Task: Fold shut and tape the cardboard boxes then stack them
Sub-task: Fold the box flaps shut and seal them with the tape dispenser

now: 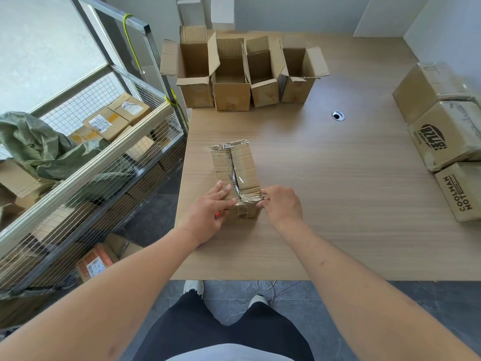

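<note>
Left hand point(211, 207): lies flat on the near left top corner of the closed box, fingers straight and pressing down on the flap; something small and red shows under the palm, too hidden to tell what it is.
Right hand point(281, 203): at the near right top corner of the same box, thumb and fingertips pinching the clear tape at the edge.
Closed box point(235, 173): stands on the table between the two hands, its long side running away from the person; flaps folded shut.
Clear tape point(240, 190): runs along the centre seam and wraps over the near and far ends, wrinkled.
Table point(325, 217): light wood, the box near its front left part.
Open boxes point(242, 71): four in a row at the far edge, flaps up, well apart from the hands.
Sealed boxes point(442, 134): grouped at the right edge, some printed with black lettering.
Wire cage cart point(86, 142): left of the table, holding parcels and a green sack.
</note>
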Demonstrator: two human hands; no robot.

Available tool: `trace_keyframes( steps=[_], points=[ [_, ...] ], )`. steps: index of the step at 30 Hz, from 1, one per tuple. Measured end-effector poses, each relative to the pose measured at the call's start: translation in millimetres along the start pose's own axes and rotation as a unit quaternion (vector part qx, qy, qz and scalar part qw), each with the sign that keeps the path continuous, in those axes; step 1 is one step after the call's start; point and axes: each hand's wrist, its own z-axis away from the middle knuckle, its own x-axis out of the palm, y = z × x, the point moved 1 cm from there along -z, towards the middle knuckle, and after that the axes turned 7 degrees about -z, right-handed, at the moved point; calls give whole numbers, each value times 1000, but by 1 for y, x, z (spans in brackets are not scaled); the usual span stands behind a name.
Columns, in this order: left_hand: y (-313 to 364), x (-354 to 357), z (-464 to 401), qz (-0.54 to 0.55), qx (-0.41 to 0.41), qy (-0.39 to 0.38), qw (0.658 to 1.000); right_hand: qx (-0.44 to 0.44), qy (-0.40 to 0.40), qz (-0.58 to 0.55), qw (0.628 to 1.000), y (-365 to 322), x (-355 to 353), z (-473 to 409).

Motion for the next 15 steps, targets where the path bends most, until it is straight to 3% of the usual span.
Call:
trace_keyframes(
  steps=[6, 10, 15],
  points=[
    [0, 9, 1, 13, -3, 32, 999, -16, -5, 51, 999, -6, 4, 3],
    [-1, 8, 1, 30, -18, 30, 999, -27, 49, 97, 994, -11, 10, 11],
    [2, 10, -1, 43, -40, 46, 997, -38, 52, 121, 991, -12, 12, 10]
  ],
)
